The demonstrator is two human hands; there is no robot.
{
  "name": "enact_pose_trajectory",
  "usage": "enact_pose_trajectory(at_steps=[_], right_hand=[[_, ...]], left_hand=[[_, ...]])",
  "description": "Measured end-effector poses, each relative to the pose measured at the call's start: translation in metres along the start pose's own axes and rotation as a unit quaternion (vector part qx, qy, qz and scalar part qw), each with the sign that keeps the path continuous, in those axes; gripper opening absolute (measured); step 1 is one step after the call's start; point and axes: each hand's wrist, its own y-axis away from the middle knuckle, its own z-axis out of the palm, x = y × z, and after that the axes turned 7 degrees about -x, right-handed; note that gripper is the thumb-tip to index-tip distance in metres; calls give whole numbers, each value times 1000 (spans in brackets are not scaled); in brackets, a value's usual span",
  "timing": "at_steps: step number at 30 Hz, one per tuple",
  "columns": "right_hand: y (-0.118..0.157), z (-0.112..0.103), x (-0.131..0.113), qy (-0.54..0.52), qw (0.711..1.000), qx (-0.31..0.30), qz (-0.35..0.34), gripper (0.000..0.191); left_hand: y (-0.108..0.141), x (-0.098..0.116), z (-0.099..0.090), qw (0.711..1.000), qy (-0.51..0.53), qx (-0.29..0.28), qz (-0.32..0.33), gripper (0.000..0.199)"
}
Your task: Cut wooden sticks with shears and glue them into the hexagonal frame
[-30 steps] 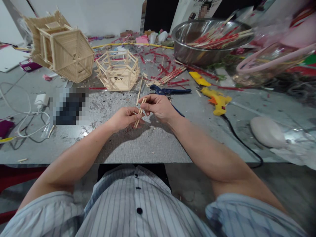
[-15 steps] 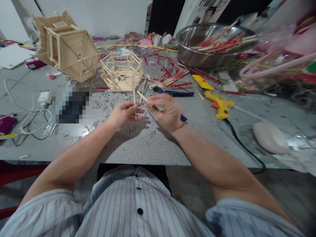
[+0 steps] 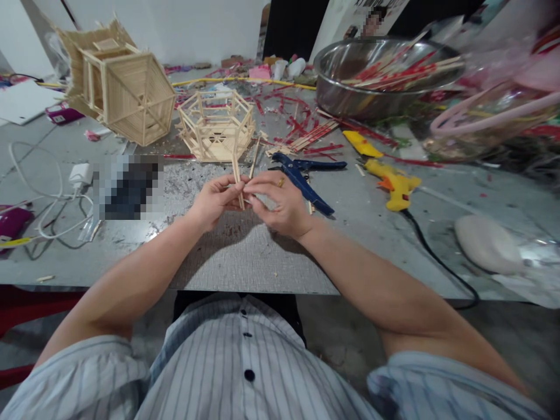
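Observation:
Several thin wooden sticks (image 3: 237, 168) stand nearly upright, side by side, in the grip of my left hand (image 3: 210, 202), which is closed with thumb against fingers. My right hand (image 3: 282, 203) meets them from the right, thumb and fingertips pinched at the sticks. Just beyond my hands sits a small open hexagonal frame of wooden sticks (image 3: 214, 153). Blue-handled cutters (image 3: 301, 182) lie with their handles apart, right behind my right hand. Another loose stick (image 3: 255, 156) lies between the frame and the cutters.
A larger wooden stick model (image 3: 140, 99) lies tipped over at the back left. On the right are a yellow glue gun (image 3: 399, 185) with a black cord and a steel bowl (image 3: 326, 93) of red-marked sticks. A white charger (image 3: 81, 174) with cables lies left, near a blurred-out rectangle.
My right hand has brought its stick leftward and down against the one in my left hand, so they now stand together. The cutters, partly covered before, show more fully.

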Motion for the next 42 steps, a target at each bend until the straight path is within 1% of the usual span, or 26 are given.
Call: enact_pose_trajectory(at_steps=[2,4,6,8,9,11,12,14,15,16,17,18,20,21,23,26,28,29,31,33,35,36,38,39,42], right_hand=[[-1,-1,0,-40,993,39,102,17],[-2,-1,2,-99,979,41,174,25],[-4,-1,3,-159,964,16,213,31],[-5,-1,2,-191,956,-7,221,31],[-6,-1,1,-191,957,-11,218,29],[-5,-2,-2,-165,965,-3,205,24],[-5,-3,-3,-145,970,7,194,21],[-3,-5,-4,-96,983,23,155,17],[-2,-6,-3,-71,990,23,123,15],[-1,-7,-3,-46,995,18,86,15],[-1,-7,-2,-22,999,7,48,16],[0,-7,-2,-2,1000,-7,10,18],[-1,-7,-1,27,998,-32,-48,22],[-1,-7,-1,39,996,-44,-61,23],[-2,-7,-1,54,994,-71,-58,24],[-2,-5,0,44,994,-94,-36,24],[-1,-3,0,8,997,-77,-20,25],[0,-2,0,-14,998,-63,1,26],[1,0,0,-63,995,-38,73,24],[1,3,0,-123,978,-39,163,23],[1,4,1,-199,948,-80,236,31],[0,5,2,-231,931,-108,260,36],[0,4,3,-266,909,-159,277,43],[-1,4,4,-265,907,-176,275,41],[-1,1,3,-216,924,-198,244,27]], left_hand=[[1,-1,1,999,-43,-18,2,30],[2,-3,2,995,-85,-43,5,31],[1,-5,2,989,-132,-70,16,29],[-1,-8,1,978,-184,-92,39,25],[-2,-9,0,972,-209,-94,57,22],[-3,-9,-1,961,-249,-69,100,17],[-4,-9,-1,956,-263,-37,124,14],[-3,-6,0,948,-273,52,154,14],[-2,-4,1,949,-264,94,147,12],[-1,-2,2,955,-243,119,120,9],[0,0,4,967,-210,124,75,14],[1,2,5,980,-169,103,20,23],[3,4,8,993,-78,31,-77,39],[3,5,9,993,-40,2,-107,41],[4,7,10,992,12,-14,-126,38],[2,9,9,994,35,9,-106,28],[1,10,8,996,25,30,-74,25],[1,10,7,997,17,43,-57,24],[0,10,7,997,3,66,-31,21],[0,10,7,997,-4,79,-19,19],[-1,10,7,996,-3,86,-11,19],[-1,10,7,996,-3,90,-9,19],[0,11,7,995,-7,99,-11,20],[0,12,8,995,-11,101,-15,21],[1,14,8,995,-16,93,-23,20]])
